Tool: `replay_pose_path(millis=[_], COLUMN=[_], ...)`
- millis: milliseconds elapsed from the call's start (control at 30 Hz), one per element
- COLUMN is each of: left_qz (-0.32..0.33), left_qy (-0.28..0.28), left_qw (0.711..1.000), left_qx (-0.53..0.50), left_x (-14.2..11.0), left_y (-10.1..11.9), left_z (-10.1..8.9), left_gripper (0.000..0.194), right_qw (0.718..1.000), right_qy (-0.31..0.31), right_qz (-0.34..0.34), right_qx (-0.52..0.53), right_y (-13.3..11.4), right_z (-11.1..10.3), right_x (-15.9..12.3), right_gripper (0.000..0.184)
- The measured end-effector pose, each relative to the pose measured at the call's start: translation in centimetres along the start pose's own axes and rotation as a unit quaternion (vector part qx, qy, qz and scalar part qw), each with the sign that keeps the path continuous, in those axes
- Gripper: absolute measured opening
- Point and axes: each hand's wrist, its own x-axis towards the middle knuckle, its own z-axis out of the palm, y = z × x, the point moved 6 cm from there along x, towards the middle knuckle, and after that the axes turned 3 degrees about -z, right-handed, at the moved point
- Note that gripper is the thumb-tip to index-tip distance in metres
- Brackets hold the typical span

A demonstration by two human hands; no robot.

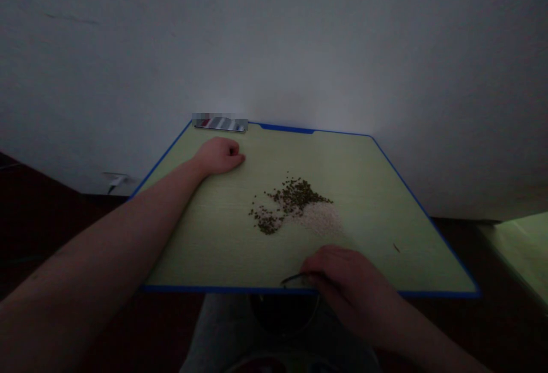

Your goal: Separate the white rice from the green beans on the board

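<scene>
My left hand [219, 155] rests on the far left of the pale tabletop [355, 167], its fingers curled into a loose fist with a dark hollow and nothing visible inside. Near the front edge, my right hand [342, 279] is closed around a thin dark tool [293, 277] with a slightly bent tip; its exact kind is unclear. The tip points left, just above the table edge. Between my hands lie a scatter of small dark green beans [298, 191] and a heap of whitish, rice-like grains [323, 218]. A smaller bean cluster [268, 223] overlaps some pale grains on the left.
A dark round bowl [285, 313] sits below the front edge, between my legs. At the far left corner is a flat patterned object [220, 125], partly blurred out. A thin brown sliver [396, 247] lies at right. The wall [299, 36] rises behind the table.
</scene>
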Motion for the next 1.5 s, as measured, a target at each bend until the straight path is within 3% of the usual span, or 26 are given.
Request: replay_pose_path(millis=[200, 467, 600, 700, 800, 1000, 1300, 1500], left_qz=[-0.001, -0.001, 0.007, 0.007, 0.009, 0.004, 0.007, 0.005], left_qy=[0.002, -0.002, -0.002, 0.000, 0.003, -0.002, 0.006, 0.007], left_qw=[1.000, 1.000, 1.000, 1.000, 1.000, 1.000, 1.000, 1.000], left_qx=[-0.003, 0.010, 0.014, 0.016, 0.013, 0.004, 0.003, 0.006], left_x=[0.1, -0.1, 0.0, 0.1, 0.1, 0.0, 0.0, 0.0], left_y=[-0.1, 0.2, 0.1, 0.0, 0.0, 0.0, 0.1, 0.0], left_z=[0.1, -0.1, 0.0, 0.1, 0.1, 0.1, -0.1, 0.0], left_gripper=[0.029, 0.029, 0.030, 0.030, 0.030, 0.029, 0.030, 0.031], right_qw=[1.000, 0.999, 0.986, 0.952, 0.928, 0.923, 0.906, 0.916], right_qy=[0.003, 0.044, 0.113, 0.170, 0.184, 0.179, 0.193, 0.191], right_qz=[0.016, -0.014, -0.085, -0.171, -0.207, -0.172, -0.113, -0.163], right_qx=[0.005, -0.017, -0.092, -0.187, -0.249, -0.294, -0.360, -0.313], right_y=[0.1, -0.3, -1.0, -2.3, -3.1, -2.7, -0.2, -1.7], right_z=[0.4, 0.0, 0.1, 1.1, 2.5, 3.1, 1.1, 2.2], right_x=[-0.4, -1.1, -1.2, -1.0, -0.4, 0.7, -0.4, -0.4], right_gripper=[0.020, 0.018, 0.019, 0.026, 0.028, 0.031, 0.039, 0.034])
